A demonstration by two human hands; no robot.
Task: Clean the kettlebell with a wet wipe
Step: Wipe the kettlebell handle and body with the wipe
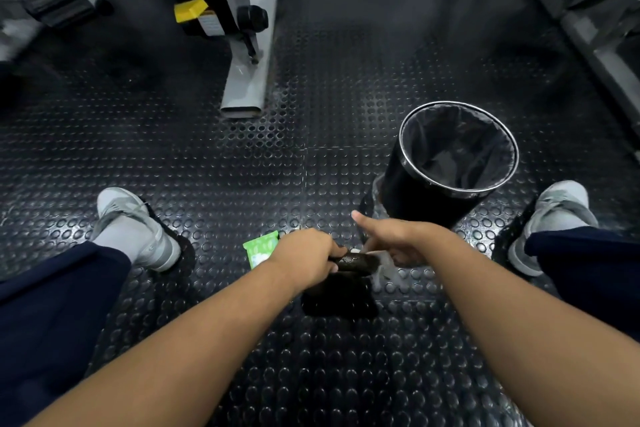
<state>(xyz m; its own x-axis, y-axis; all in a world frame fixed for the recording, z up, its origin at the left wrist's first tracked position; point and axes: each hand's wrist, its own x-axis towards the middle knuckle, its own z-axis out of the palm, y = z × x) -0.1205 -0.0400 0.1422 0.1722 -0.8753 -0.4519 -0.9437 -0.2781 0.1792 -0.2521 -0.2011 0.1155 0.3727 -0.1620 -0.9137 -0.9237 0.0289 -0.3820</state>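
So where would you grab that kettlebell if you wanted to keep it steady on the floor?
By the handle, from above. The kettlebell stands upright, so the bar lies level on top. The left hand grips its left end that way, leaving the right end to the right hand holding the wet wipe.
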